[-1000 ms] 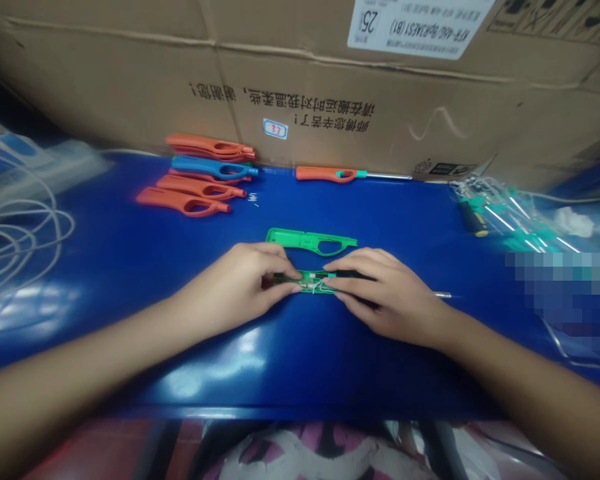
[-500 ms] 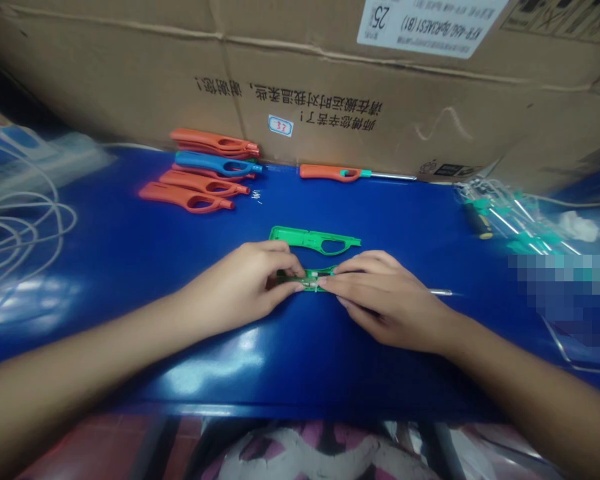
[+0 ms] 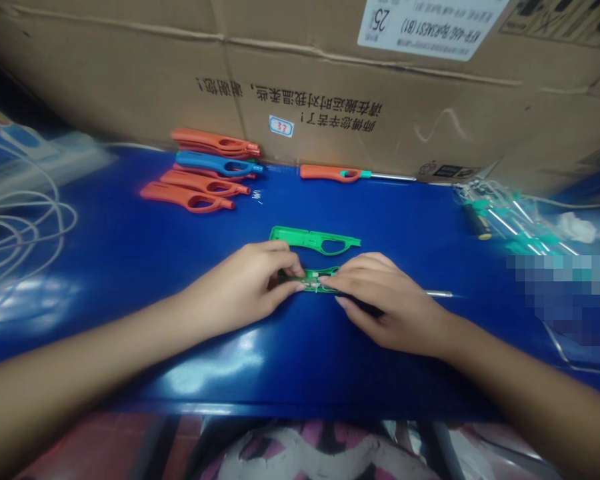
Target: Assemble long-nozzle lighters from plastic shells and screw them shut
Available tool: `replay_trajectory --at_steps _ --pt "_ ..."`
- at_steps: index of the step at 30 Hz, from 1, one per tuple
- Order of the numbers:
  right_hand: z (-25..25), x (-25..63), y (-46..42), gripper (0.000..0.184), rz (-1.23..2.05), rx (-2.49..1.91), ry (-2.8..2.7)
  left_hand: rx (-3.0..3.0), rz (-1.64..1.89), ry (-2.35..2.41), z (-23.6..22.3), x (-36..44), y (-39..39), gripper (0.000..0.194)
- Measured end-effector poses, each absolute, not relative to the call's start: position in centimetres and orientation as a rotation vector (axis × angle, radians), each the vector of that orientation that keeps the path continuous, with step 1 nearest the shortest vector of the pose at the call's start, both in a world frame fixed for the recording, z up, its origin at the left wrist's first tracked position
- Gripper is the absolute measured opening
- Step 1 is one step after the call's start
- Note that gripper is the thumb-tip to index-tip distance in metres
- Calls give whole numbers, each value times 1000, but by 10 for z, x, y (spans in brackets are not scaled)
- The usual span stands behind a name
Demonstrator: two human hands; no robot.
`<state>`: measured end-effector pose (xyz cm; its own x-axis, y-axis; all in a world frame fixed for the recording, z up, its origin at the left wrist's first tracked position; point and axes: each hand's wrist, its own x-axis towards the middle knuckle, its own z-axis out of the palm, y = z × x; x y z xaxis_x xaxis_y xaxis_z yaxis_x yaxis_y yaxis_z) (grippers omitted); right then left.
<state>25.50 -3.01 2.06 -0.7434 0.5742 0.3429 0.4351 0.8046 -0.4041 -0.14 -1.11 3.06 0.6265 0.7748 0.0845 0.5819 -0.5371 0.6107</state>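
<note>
A green lighter half-shell (image 3: 309, 288) lies open side up on the table, with a clear fuel tank and small parts inside. My left hand (image 3: 260, 277) is closed around its left end, thumb in front and fingers behind. My right hand (image 3: 387, 293) bends over the right part, fingertips pressed on the small parts there; its palm hides much of that side. A metal tube (image 3: 440, 294) sticks out to the right from under this hand. Just behind lies the matching green half-shell (image 3: 320, 241), its hollow side up.
Several orange half-shells (image 3: 190, 197) and a blue one (image 3: 215, 162) lie at the back left, beside tiny metal pieces (image 3: 257, 196). An orange lighter (image 3: 325, 173) rests against the cardboard box (image 3: 145, 93). Lighter tubes (image 3: 503, 220) and a screwdriver (image 3: 477, 221) are right; coiled cable (image 3: 55, 200) left.
My right hand has shifted slightly and its fingers have drawn together over the parts, uncovering a bit more of the shell's back edge. My left hand stays in place.
</note>
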Motion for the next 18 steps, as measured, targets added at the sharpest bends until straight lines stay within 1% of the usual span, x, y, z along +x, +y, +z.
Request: replay_trajectory --at_steps 5,9,13,18 --pt "23 254 -35 39 469 -787 -2478 2323 457 1034 31 -2 -13 8" --pt "25 254 -38 38 360 -800 -2464 2328 465 1021 31 -2 -12 10" --pt "27 256 -38 33 256 -760 -2605 2324 470 1024 31 -2 -12 9" --pt "28 257 -37 33 241 -710 -2716 2312 460 1030 31 -2 -12 9"
